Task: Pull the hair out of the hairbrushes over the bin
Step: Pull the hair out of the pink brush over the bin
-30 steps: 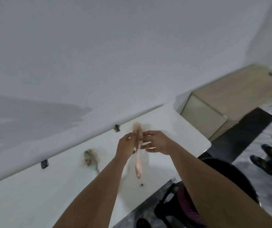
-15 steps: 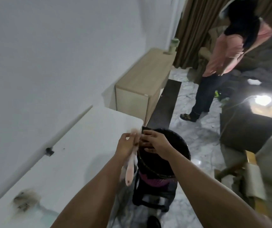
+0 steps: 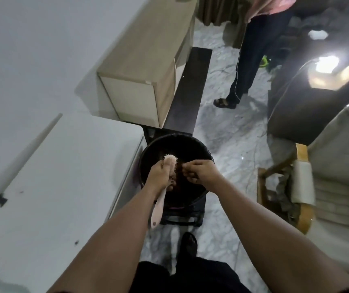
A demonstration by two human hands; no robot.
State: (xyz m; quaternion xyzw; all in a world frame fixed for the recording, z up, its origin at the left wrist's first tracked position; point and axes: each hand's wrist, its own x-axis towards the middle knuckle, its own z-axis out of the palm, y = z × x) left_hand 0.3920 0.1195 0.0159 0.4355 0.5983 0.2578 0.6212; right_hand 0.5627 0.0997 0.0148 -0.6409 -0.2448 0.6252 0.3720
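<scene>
Holding the pink hairbrush (image 3: pixel 170 162) over the black bin (image 3: pixel 199 147), my left hand (image 3: pixel 158 174) was wrapped around the brush just below its head, bristles turned toward my right hand (image 3: pixel 201 171), handle trailing back under the left wrist. Right hand was closed in a pinch on a dark clump of hair (image 3: pixel 181 168) right at the bristles, fingertips (image 3: pixel 185 167) touching or nearly touching the pad.

Progress, as I judged it: early-to-mid on this brush. Hair was still tangled in the bristle side, and I couldn't tell how much had already dropped since the bin interior read as plain black. The task says brushes, plural; no other brush was clearly in view here, so more probably remained.

Clearance: both hands sat inside the bin's rim, so a pull toward the right or straight down kept the clump over the opening. White bench (image 3: pixel 63 176) edge was just left of the left hand, close to the bin; little room that way. Open floor (image 3: pixel 232 144) lay beyond the right hand. A second person (image 3: pixel 251 49) stood well apart, past the bin.
</scene>
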